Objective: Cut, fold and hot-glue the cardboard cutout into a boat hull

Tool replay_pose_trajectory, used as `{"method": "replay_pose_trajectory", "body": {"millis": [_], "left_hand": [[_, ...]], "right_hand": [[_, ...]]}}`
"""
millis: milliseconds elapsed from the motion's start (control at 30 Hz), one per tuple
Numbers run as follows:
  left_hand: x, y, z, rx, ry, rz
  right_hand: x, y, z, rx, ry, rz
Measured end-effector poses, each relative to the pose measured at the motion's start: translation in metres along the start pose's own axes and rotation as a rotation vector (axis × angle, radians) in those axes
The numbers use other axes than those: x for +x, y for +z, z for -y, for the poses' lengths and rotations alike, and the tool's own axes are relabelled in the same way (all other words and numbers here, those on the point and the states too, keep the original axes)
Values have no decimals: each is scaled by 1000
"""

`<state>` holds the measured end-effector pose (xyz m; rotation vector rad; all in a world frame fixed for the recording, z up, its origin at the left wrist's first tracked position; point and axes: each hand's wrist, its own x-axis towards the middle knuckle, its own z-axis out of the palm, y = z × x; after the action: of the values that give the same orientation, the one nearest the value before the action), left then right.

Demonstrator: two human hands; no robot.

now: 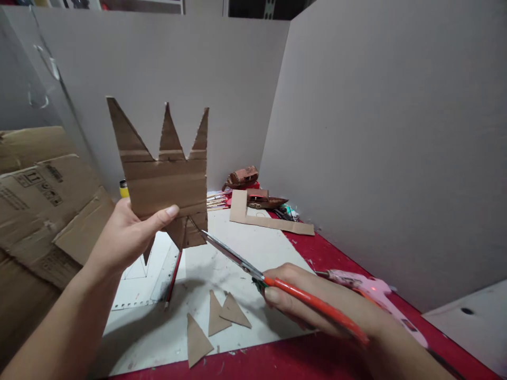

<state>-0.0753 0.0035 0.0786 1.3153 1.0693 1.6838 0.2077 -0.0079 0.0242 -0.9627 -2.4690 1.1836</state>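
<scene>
Upright in front of me is a cardboard piece (168, 182) with three pointed spikes along its top and cut points at its lower edge. My left hand (132, 235) grips it near the bottom left, thumb across the front. Orange-handled scissors (232, 254) are in my right hand (304, 298), fingers closed about the handles. Their blade tips meet the lower right part of the cardboard, next to a slanting cut line. Below, several cut cardboard triangles, one of them a lone triangle (198, 340), lie on the white sheet (253, 253).
An L-shaped cardboard strip (273, 224) lies at the back, near brushes (217, 200) and a small brown model boat (269, 200). A pink glue gun (376, 295) rests on the red table at right. A ruler (164, 274) and red pencil (173, 279) lie left. Cardboard boxes (47, 200) stand far left.
</scene>
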Motion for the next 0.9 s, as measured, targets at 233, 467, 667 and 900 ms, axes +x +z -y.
{"method": "replay_pose_trajectory", "body": {"millis": [233, 467, 667, 900], "left_hand": [[9, -8, -1, 20, -29, 102], [16, -14, -4, -31, -214, 119], [14, -8, 0, -53, -141, 76], [6, 1, 4, 15, -16, 58]], "right_hand": [[2, -1, 3, 129, -1, 73], [-2, -4, 6, 215, -120, 100], [5, 5, -1, -18, -64, -73], [6, 5, -2, -105, 11, -65]]}}
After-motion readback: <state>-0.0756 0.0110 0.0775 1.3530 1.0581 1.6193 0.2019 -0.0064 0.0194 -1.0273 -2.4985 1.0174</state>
